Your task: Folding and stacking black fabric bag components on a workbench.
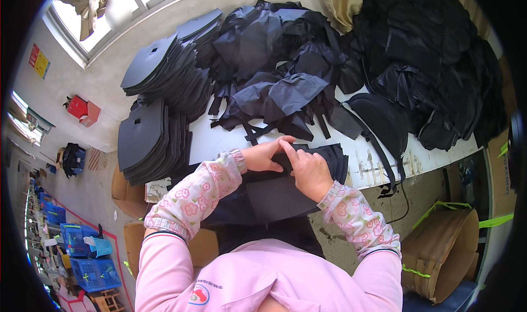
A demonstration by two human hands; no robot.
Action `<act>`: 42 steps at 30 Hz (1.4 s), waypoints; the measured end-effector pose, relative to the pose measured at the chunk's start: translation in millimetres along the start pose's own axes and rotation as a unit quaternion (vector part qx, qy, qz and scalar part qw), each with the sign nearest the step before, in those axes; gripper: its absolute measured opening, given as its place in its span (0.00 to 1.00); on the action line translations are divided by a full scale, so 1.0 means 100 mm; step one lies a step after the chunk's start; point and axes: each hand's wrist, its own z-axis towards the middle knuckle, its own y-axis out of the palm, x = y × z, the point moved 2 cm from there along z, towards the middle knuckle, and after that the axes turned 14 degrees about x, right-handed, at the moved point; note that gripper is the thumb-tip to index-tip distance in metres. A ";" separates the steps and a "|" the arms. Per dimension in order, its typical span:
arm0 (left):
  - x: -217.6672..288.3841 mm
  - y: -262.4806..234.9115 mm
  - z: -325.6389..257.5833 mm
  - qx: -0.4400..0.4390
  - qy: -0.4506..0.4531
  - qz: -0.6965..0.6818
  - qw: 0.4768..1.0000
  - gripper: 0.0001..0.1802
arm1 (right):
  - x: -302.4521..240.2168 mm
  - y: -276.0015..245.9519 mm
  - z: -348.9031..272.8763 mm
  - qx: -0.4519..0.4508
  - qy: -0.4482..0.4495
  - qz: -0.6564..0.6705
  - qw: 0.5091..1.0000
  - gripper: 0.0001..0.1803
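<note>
My left hand point(264, 156) and my right hand point(312, 173) meet at the fingertips over black fabric point(274, 197) at the table's near edge. The left fingers stretch out toward the right, with the thumb apart below them. On the right hand, the index finger points forward and touches the left fingertips; the other fingers are partly bent. I see nothing held in either hand, though anything small between the fingertips is hidden. Flat black pieces point(337, 161) lie stacked just right of my right hand. The fabric hangs over the edge toward my lap.
Stacks of dark foam-like panels point(144, 133) stand on the white table point(425, 161) at left. A heap of black fabric pieces point(296, 92) lies behind my hands. Another black pile point(433, 65) and a curved black strapped piece point(379, 122) are at right. Cardboard boxes point(442, 254) flank me below.
</note>
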 end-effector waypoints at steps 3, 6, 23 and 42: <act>0.28 0.05 -0.08 0.237 0.144 0.361 0.890 0.41 | 0.24 0.10 -0.02 0.008 0.041 0.032 0.999 0.47; 0.25 0.48 -0.46 0.127 0.191 0.439 0.869 0.44 | 0.58 0.16 0.06 0.022 0.056 0.062 0.996 0.33; 0.02 0.00 -0.45 0.173 -0.111 -0.407 0.890 0.51 | 0.31 -0.27 1.73 0.281 -0.107 -0.013 0.954 0.04; 1.48 -1.18 -0.93 0.438 0.247 -0.054 0.862 0.18 | -0.35 -1.37 1.42 0.285 -0.135 0.302 0.900 0.18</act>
